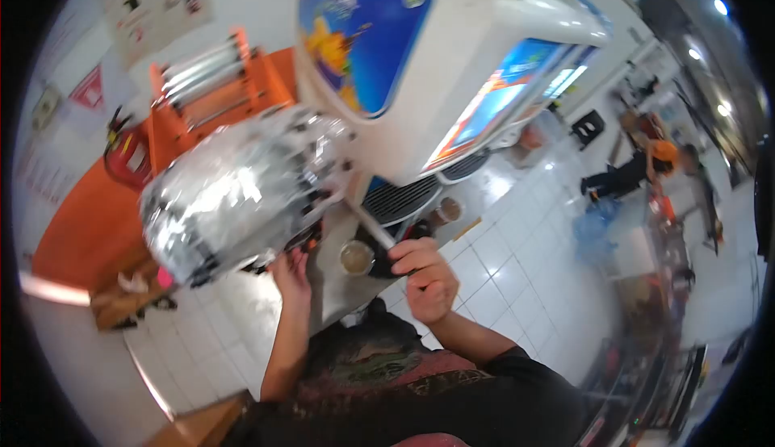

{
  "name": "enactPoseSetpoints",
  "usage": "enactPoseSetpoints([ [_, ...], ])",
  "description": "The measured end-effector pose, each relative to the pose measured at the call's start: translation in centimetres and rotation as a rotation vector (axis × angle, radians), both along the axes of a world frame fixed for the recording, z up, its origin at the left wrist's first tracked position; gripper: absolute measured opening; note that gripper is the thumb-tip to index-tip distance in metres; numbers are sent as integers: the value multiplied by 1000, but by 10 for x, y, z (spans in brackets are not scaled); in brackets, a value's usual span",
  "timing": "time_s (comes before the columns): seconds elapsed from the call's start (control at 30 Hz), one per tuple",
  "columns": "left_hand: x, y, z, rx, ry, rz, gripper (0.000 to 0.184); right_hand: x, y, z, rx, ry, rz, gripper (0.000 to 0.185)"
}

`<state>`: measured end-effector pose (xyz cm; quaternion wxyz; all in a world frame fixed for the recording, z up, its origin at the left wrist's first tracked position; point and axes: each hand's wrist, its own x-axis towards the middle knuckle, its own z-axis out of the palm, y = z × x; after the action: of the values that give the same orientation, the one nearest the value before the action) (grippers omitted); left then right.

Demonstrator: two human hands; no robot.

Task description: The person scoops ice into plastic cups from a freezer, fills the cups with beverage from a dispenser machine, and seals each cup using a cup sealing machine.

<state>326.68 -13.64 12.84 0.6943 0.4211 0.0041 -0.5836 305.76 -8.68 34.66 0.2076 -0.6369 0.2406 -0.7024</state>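
Note:
A bulky machine wrapped in shiny silver foil or film (pixel 234 185) stands on the counter in front of me. A pale straight lever handle (pixel 371 225) sticks out from its right side, and my right hand (pixel 428 280) is closed round the lever's near end. Under the front edge of the wrapped machine, my left hand (pixel 292 280) reaches up with its fingers stretched out; the fingertips are partly hidden in the shadow there. Between my hands, a cup with pale brown contents (pixel 356 258) stands on the metal counter (pixel 327 298).
A white drink dispenser (pixel 476 52) with lit panels rises at the back, its black drip tray (pixel 404 199) below. Another cup (pixel 446 210) stands near the tray. An orange frame with rollers (pixel 206 84) and a fire extinguisher (pixel 127 156) are at left. A person (pixel 638 165) is far right.

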Motion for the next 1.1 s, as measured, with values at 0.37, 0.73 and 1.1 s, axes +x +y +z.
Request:
enactPoseSetpoints([
  [0.37,1,3,14,-45,25,-46,25,12,-22,15,-103,-74,76,38],
  [0.73,17,22,38,-35,-4,-234,37,87,-195,208,243,-169,505,59],
  [1.1,91,82,263,-854,-1968,281,51,84,24,-91,1024,-18,631,22],
])
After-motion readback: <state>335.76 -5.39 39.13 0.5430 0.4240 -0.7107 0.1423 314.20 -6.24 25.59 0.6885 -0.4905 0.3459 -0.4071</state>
